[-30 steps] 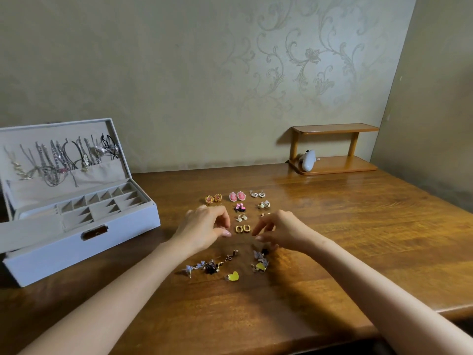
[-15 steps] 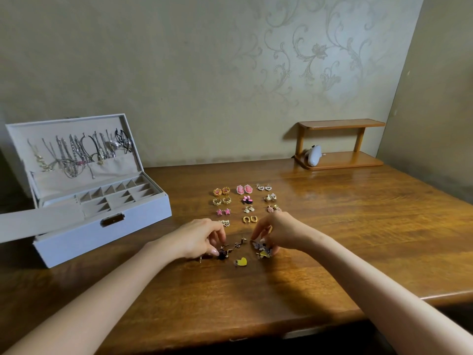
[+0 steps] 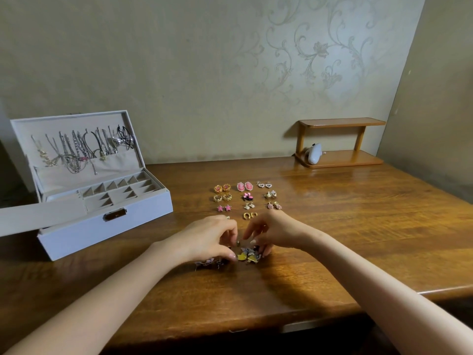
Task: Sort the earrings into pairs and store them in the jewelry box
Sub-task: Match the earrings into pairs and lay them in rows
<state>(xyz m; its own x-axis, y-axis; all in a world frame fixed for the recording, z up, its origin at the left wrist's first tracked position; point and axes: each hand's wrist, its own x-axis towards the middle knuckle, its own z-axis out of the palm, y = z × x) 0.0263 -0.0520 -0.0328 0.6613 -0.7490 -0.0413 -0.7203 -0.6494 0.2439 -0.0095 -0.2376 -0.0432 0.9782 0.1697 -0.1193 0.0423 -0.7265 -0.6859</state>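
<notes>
Your left hand (image 3: 212, 239) and right hand (image 3: 272, 233) meet to the right of the open jewelry box (image 3: 107, 221). Their fingers curl down into the heap of loose earrings (image 3: 249, 252) on the table (image 3: 358, 239). I cannot tell whether either hand pinches an earring, because the fingertips hide it. Two yellow heart earrings (image 3: 246, 257) lie between your hands. The paired earrings (image 3: 247, 198) sit in rows right of the box, behind the heap. Necklaces (image 3: 76, 149) hang in the box's raised lid.

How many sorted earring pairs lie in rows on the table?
10 pairs: left column three, middle four, right three; one more may hide behind the left hand.
</notes>
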